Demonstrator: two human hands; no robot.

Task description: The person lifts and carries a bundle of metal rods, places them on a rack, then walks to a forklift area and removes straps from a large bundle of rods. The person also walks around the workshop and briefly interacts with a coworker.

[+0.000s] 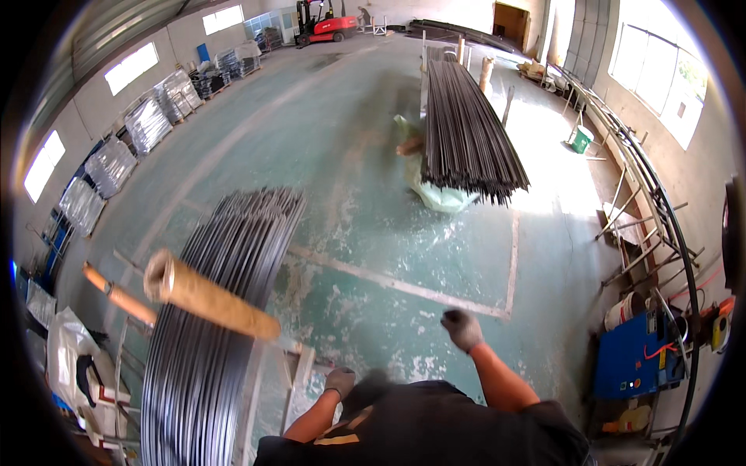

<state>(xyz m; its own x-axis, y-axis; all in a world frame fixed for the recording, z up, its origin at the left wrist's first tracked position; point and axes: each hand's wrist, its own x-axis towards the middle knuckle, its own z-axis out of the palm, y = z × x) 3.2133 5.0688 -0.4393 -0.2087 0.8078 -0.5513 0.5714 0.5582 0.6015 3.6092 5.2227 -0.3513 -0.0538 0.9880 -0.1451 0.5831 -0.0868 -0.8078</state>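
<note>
My left hand, in a grey glove, is low in front of me with its fingers curled. It is close to the metal rack post; I cannot tell whether they touch. My right hand, also gloved, is held out over the floor, fingers closed, with nothing seen in it. To my left, a bundle of long grey metal rods lies on the rack. A brown cardboard tube stands up from the rack post. A second bundle of dark rods rests on a rack farther ahead.
Green plastic sheeting hangs under the far bundle. On the right are a blue machine, a long rail frame and a green bucket. Wrapped pallets line the left wall; a red forklift is at the back.
</note>
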